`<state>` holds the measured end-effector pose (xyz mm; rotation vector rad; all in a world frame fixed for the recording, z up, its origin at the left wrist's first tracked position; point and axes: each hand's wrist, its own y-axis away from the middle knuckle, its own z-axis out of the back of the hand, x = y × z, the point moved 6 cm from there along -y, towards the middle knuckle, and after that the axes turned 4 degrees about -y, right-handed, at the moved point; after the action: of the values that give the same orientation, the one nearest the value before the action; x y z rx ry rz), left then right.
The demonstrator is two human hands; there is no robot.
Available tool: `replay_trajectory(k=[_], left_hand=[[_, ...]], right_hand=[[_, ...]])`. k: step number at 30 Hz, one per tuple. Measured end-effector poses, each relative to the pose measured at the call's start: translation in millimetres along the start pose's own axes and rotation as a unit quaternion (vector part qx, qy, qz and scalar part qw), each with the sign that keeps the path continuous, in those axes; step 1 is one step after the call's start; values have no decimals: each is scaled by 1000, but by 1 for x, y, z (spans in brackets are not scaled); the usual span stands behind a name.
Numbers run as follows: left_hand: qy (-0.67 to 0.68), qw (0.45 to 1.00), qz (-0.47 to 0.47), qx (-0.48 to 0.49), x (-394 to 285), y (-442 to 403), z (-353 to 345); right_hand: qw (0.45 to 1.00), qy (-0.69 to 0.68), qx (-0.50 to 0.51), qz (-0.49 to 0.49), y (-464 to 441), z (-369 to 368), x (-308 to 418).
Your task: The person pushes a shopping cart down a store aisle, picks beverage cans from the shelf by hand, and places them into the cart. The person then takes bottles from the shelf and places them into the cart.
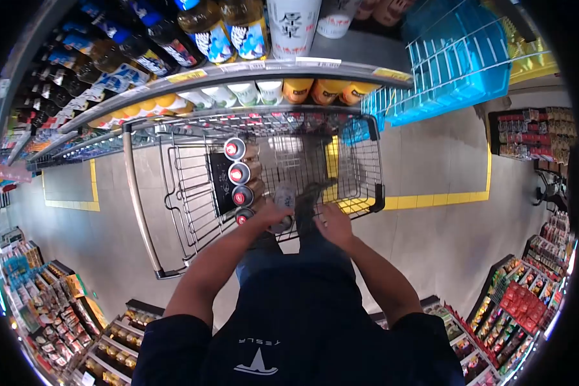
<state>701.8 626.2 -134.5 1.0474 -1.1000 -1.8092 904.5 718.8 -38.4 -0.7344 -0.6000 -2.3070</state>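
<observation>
Bottle (pixel 285 194), likely rigid, smooth and moderately heavy, was clamped in the left hand (pixel 275 213), best held mid-body; the right hand's (pixel 335 224) closure could not be determined.

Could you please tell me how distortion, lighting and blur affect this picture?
Head view: strong fisheye distortion bows the shelf edge; black vignetting swallows the corners; lights glare white along the far left edge; the dark shirt loses most fabric detail; the left hand and right hand look soft, and whatever is between them is too smeared to identify.
</observation>
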Motion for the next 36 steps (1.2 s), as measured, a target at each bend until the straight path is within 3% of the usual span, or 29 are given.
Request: replay_trajectory(k=[2,7,13,19,22,25,31,34,36], left_hand=[[-97,993,-57,-17,-4,-16,11],[-329,937,-118,16,-20,-16,22],[-441,887,-134,-8,-6,-24,-3],[-441,889,-120,-13,-1,-36,-20],[-373,923,-91,-17,-2,-34,-16],[-405,896,-181,-27,-10,-13,-6],[-313,890,-305,-133,4,21,7],[-293,889,-321,-144,13,32,17],[-276,903,-298,-140,17,37,22]], right_hand=[[997,63,-47,-8,5,-2,-24],[993,112,-18,-16,2,-11,-29],[992,102,-69,11,5,-11,-27],[993,84,-81,23,3,-9,-29],[994,90,-55,2,2,-9,-26],[994,104,-35,-19,3,-13,-30],[991,115,-58,16,3,-6,-23],[990,119,-68,26,3,-7,-23],[994,105,-11,-6,0,-10,-28]])
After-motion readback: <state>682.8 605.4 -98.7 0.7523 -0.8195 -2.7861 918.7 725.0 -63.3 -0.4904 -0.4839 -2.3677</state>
